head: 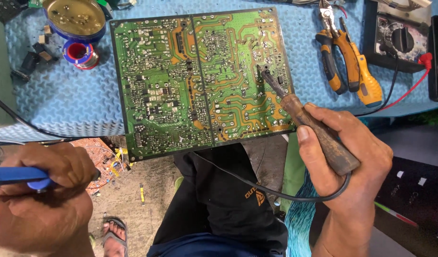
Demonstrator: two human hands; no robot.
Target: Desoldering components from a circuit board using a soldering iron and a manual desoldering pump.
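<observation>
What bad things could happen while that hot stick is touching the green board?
1. The soldering iron in the right hand rests its tip on the circuit board; lingering there might scorch a copper track.
2. The iron's black cord drapes over the lap and could snag.
3. The board's near edge overhangs the blue mat, so pressing might tip it.

Right hand (pixel 345 147) gripping soldering iron (pixel 304 119); tip on circuit board (pixel 181 81)

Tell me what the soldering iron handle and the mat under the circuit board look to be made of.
Soldering iron handle: likely wood, brown, worn and matt, gripped by the right hand. Mat: probably soft foam, light blue with a wavy embossed texture.
</observation>
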